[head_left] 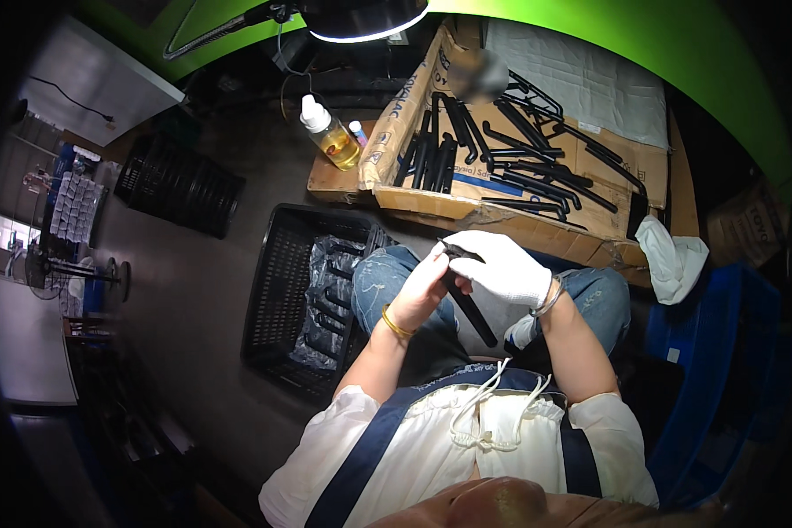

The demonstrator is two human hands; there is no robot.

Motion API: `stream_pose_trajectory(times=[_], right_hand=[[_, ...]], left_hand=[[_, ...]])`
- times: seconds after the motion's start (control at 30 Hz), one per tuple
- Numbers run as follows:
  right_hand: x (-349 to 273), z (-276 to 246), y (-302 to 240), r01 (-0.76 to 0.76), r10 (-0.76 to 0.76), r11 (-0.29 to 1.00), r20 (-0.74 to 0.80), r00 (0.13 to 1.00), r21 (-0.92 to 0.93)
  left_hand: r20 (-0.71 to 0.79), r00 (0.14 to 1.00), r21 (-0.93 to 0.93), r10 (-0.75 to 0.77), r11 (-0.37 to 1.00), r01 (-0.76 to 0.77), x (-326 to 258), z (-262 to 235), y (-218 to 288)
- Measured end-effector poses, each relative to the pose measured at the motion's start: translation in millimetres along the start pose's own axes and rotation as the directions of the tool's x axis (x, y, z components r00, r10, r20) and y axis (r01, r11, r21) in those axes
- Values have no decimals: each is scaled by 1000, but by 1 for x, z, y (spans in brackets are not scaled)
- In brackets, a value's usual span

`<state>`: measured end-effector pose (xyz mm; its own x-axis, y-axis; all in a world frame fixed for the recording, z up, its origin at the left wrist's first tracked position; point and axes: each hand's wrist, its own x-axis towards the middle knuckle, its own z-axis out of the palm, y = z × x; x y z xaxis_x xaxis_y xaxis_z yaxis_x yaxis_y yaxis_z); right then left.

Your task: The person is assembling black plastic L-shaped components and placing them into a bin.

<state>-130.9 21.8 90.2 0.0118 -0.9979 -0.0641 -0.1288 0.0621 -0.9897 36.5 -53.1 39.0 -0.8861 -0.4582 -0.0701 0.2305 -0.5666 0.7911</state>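
Over my lap, both hands meet on a black tubular part [473, 314]. Its long straight body points down toward my right knee, and its upper end is partly hidden by my fingers. My left hand [420, 286], bare and with a gold bangle at the wrist, pinches it near that end. A white glove covers my right hand [506, 271], whose fingers close on the same end from the other side. Just beyond my hands, several similar black tubes with bent ends [537, 172] lie in a cut-down cardboard box [427, 204].
A black plastic crate [268, 290] at my left holds clear plastic and several black parts. A bottle of yellow liquid [334, 141] and a small tube [358, 133] stand left of the box. White cloth [669, 255] hangs at its right corner, above blue bins [704, 352]. A lamp [365, 22] hangs overhead.
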Motion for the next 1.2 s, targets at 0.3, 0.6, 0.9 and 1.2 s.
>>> stream_pose_trajectory(times=[0.3,0.6,0.9,1.2], right_hand=[[22,16,17,96,-140,980,-252,957,-176],[2,1,0,77,-78,997,-283,956,-14],[-25,3,-13,196,-245,942,-162,956,-273],[-31,6,-8,252,-346,824,-99,933,-508]], left_hand=[[-305,935,-126,182,965,-229,19,-10,-8],[-184,892,325,413,882,-342,23,-9,15],[26,838,522,545,708,-476,24,0,-7],[55,856,562,514,693,-452,23,2,-6]])
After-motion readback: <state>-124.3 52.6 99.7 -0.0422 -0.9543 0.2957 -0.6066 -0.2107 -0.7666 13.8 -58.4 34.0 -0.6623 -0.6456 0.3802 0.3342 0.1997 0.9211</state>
